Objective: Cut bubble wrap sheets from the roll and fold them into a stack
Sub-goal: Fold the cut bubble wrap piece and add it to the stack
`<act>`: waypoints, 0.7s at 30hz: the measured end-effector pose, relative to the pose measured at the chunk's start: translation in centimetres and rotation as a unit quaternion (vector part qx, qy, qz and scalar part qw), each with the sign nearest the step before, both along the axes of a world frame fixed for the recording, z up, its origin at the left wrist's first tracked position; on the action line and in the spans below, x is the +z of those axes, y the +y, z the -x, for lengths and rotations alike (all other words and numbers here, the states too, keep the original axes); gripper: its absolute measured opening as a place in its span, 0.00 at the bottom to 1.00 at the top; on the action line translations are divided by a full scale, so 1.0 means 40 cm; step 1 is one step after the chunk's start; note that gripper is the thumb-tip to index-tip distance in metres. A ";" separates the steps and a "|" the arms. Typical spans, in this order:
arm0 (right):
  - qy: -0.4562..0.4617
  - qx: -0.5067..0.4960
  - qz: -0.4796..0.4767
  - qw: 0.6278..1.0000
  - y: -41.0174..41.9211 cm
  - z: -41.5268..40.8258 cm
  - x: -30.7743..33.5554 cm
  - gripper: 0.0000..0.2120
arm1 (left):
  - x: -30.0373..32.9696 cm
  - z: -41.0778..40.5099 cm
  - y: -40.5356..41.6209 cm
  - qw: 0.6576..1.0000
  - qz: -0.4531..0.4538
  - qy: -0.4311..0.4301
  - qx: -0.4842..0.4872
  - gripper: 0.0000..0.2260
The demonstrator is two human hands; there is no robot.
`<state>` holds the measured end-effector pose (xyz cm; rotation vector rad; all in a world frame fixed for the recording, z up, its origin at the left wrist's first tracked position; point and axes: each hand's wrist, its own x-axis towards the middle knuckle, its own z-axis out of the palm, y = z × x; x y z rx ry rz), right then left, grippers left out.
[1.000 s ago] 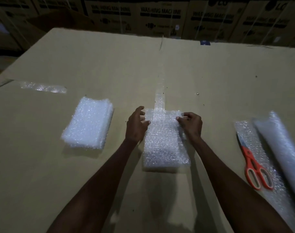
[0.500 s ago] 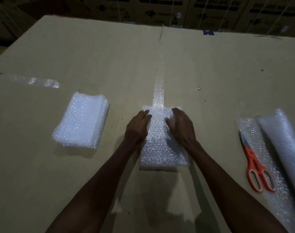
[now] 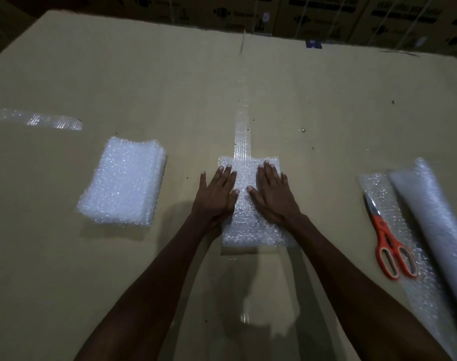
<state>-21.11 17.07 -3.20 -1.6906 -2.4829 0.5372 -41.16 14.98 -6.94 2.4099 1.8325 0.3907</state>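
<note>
A folded bubble wrap sheet (image 3: pixel 250 230) lies flat in the middle of the cardboard table (image 3: pixel 170 74). My left hand (image 3: pixel 217 194) presses its left edge with straight, spread fingers. My right hand (image 3: pixel 271 194) lies flat on its right half, fingers straight. A stack of folded bubble wrap sheets (image 3: pixel 123 181) sits to the left, apart from both hands. At the right edge lies the bubble wrap roll (image 3: pixel 441 230) with a loose strip unrolled beside it.
Orange-handled scissors (image 3: pixel 389 243) rest on the unrolled strip at the right. Clear tape strips (image 3: pixel 243 136) run along the table's centre seam and at the far left (image 3: pixel 39 121). Printed cardboard boxes (image 3: pixel 326 14) stand behind the table's far edge.
Both hands went from pinching the sheet's far corners to lying flat on top of it, fingers straightened. The view has tilted down slightly.
</note>
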 end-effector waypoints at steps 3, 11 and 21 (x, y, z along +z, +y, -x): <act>0.092 0.002 -0.015 0.996 -0.023 -0.024 0.054 0.33 | 0.040 -0.005 -0.022 0.999 0.009 -0.052 0.002 0.29; 0.188 0.093 -0.179 0.961 -0.180 -0.121 0.069 0.07 | 0.059 -0.040 -0.183 0.979 -0.083 -0.141 -0.120 0.18; 0.107 0.124 -0.077 0.984 -0.259 -0.146 0.057 0.25 | 0.041 -0.037 -0.278 0.989 -0.006 -0.105 -0.104 0.19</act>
